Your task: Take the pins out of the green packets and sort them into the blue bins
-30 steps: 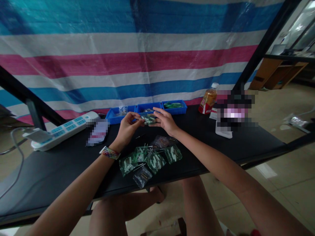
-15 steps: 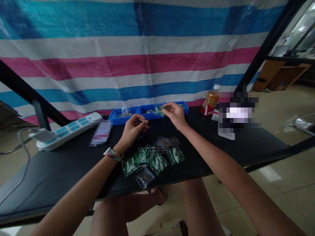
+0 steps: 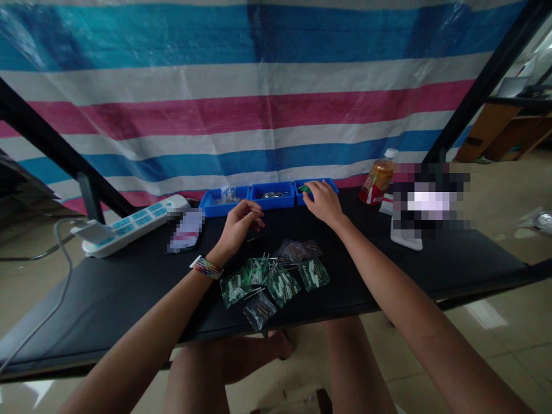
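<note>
Between the left hand and the right hand there is a passage over the black table, and it leads to the middle blue bin. Nearer to the person, the pile of packets obstructs a low path. The right hand covers part of the right blue bin. Behind, the striped sheet stands as a wall. Between this right bin and the bottle, only a narrow gap remains.
</note>
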`<state>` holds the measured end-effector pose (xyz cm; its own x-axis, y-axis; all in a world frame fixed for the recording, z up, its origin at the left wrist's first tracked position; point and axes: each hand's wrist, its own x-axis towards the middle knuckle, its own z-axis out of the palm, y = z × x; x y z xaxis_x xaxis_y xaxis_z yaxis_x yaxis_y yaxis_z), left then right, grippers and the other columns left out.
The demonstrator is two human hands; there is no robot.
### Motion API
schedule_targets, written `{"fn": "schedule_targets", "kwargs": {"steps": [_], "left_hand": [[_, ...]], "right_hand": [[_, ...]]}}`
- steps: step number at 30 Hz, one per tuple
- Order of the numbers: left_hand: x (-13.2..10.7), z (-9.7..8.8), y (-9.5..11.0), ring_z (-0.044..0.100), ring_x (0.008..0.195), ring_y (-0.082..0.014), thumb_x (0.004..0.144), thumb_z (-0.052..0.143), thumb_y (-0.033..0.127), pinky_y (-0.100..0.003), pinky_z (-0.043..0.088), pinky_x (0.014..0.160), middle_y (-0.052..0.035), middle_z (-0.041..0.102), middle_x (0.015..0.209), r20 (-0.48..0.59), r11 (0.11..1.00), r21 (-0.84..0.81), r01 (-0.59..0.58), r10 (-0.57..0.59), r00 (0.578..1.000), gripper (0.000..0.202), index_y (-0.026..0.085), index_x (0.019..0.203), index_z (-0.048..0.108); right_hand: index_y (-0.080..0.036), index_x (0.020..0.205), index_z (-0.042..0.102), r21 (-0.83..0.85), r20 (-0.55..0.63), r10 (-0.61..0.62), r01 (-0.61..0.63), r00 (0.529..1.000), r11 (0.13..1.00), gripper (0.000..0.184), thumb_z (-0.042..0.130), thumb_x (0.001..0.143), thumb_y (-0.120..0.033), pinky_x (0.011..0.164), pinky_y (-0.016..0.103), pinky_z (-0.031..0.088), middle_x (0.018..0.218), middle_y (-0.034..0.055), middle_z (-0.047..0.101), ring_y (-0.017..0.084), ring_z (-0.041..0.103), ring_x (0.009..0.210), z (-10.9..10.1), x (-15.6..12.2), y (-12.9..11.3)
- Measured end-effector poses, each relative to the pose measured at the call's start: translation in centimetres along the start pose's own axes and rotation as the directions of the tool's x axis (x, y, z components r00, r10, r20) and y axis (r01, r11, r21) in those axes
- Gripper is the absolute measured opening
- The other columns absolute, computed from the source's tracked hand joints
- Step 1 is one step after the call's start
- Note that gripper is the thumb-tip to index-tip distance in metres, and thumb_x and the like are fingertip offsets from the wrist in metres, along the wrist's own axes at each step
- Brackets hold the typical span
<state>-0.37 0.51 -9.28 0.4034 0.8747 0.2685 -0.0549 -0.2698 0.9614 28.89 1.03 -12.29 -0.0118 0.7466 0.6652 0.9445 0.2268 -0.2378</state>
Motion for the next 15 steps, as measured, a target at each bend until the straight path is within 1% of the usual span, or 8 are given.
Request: {"fn": "schedule_targets", "kwargs": {"steps": [2, 4, 5, 7, 8, 10, 12, 15], "left_hand": [[0.0, 0.0, 0.0, 0.067, 0.067, -0.0133, 0.083, 0.072, 0.035, -0.025, 0.053, 0.060, -0.0010, 0.066, 0.088, -0.007, 1.000, -0.003, 0.002, -0.002, 1.000, 0.022, 0.019, 0.093, 0.062], [0.1, -0.1, 0.0, 0.067, 0.066, -0.0128, 0.083, 0.073, 0.037, -0.025, 0.053, 0.060, -0.0006, 0.066, 0.087, -0.025, 1.000, -0.012, 0.007, -0.007, 1.000, 0.022, 0.019, 0.092, 0.062], [0.2, -0.1, 0.0, 0.066, 0.065, -0.0126, 0.083, 0.073, 0.038, -0.024, 0.052, 0.059, -0.0004, 0.065, 0.087, -0.041, 1.000, -0.018, 0.009, -0.009, 0.999, 0.023, 0.019, 0.092, 0.062], [0.3, -0.3, -0.1, 0.065, 0.064, -0.0125, 0.082, 0.073, 0.039, -0.024, 0.052, 0.059, 0.0000, 0.064, 0.085, -0.082, 1.000, -0.029, 0.011, -0.014, 0.996, 0.024, 0.019, 0.091, 0.062], [0.4, -0.4, -0.2, 0.064, 0.064, -0.0126, 0.082, 0.073, 0.039, -0.025, 0.052, 0.058, 0.0000, 0.064, 0.084, -0.105, 0.999, -0.030, 0.010, -0.013, 0.994, 0.024, 0.019, 0.090, 0.062], [0.5, -0.5, -0.3, 0.063, 0.063, -0.0127, 0.081, 0.071, 0.037, -0.025, 0.051, 0.058, 0.0004, 0.064, 0.081, -0.146, 1.000, -0.027, 0.003, -0.007, 0.989, 0.021, 0.020, 0.089, 0.061], [0.5, -0.7, -0.4, 0.060, 0.061, -0.0123, 0.080, 0.069, 0.034, -0.024, 0.050, 0.057, 0.0009, 0.064, 0.078, -0.171, 1.000, -0.024, -0.005, 0.001, 0.985, 0.018, 0.020, 0.088, 0.061], [0.6, -0.8, -0.5, 0.057, 0.058, -0.0114, 0.079, 0.068, 0.033, -0.023, 0.046, 0.055, 0.0012, 0.063, 0.076, -0.190, 0.999, -0.033, -0.008, 0.002, 0.982, 0.016, 0.020, 0.087, 0.061]], "right_hand": [[-0.014, 0.134, 0.068, 0.024, -0.044, -0.009, 0.010, 0.999, 1.000, 0.037, 0.057, 0.099, -0.024, 0.121, 0.055, 0.035, 0.136, 0.0191, 0.069, 0.034, 0.060, 0.128, -0.8, 0.0, -0.9], [-0.015, 0.132, 0.069, 0.087, -0.075, -0.026, 0.033, 0.997, 0.996, 0.037, 0.059, 0.097, -0.021, 0.119, 0.054, 0.037, 0.137, 0.0184, 0.067, 0.034, 0.057, 0.131, -1.6, -0.1, -2.7], [-0.017, 0.128, 0.071, 0.143, -0.064, -0.045, 0.054, 0.997, 0.988, 0.034, 0.060, 0.096, -0.020, 0.116, 0.052, 0.040, 0.133, 0.0168, 0.069, 0.033, 0.058, 0.129, -1.9, -0.2, -3.9], [-0.020, 0.111, 0.077, 0.290, 0.047, -0.143, 0.123, 0.989, 0.949, 0.021, 0.062, 0.097, -0.019, 0.108, 0.047, 0.045, 0.115, 0.0124, 0.073, 0.030, 0.062, 0.114, -2.1, -0.6, -6.7], [-0.021, 0.101, 0.078, 0.372, 0.127, -0.222, 0.161, 0.967, 0.914, 0.016, 0.063, 0.097, -0.020, 0.102, 0.044, 0.048, 0.104, 0.0092, 0.074, 0.027, 0.063, 0.104, -1.9, -0.9, -8.2], [-0.022, 0.097, 0.080, 0.471, 0.253, -0.375, 0.225, 0.892, 0.853, 0.012, 0.068, 0.095, -0.018, 0.095, 0.039, 0.049, 0.099, 0.0064, 0.073, 0.024, 0.062, 0.097, -1.2, -1.4, -10.7], [-0.022, 0.097, 0.082, 0.455, 0.331, -0.439, 0.267, 0.835, 0.850, 0.009, 0.074, 0.092, -0.020, 0.088, 0.038, 0.048, 0.097, 0.0072, 0.072, 0.024, 0.061, 0.095, -0.1, -1.6, -12.6], [-0.021, 0.093, 0.083, 0.373, 0.390, -0.462, 0.322, 0.797, 0.870, 0.009, 0.074, 0.093, -0.021, 0.083, 0.039, 0.047, 0.098, 0.0099, 0.072, 0.026, 0.059, 0.094, 1.4, -1.5, -14.1]]}}
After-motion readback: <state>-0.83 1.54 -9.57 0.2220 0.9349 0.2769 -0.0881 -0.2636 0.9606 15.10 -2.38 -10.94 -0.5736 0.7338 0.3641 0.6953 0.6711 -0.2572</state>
